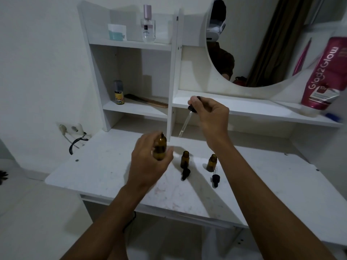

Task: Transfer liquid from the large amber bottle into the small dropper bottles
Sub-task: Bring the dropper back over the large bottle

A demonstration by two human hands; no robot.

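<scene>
My left hand (148,162) grips the large amber bottle (160,147), uncapped and lifted just above the white desk (105,166). My right hand (212,115) pinches a black-capped dropper (187,119) by its bulb, its glass tube slanting down-left in the air to the right of the large bottle. Two small amber dropper bottles stand open on the desk: one in the middle (185,159), one to its right (211,162). A black dropper cap lies in front of each (185,174) (215,180).
A white shelf unit (131,44) rises behind the desk with a perfume bottle (148,25), a small yellow-labelled bottle (119,92) and a comb (146,100). A round mirror (253,44) and a pink tube (324,76) sit at right. A wall socket with cable (73,130) is at left.
</scene>
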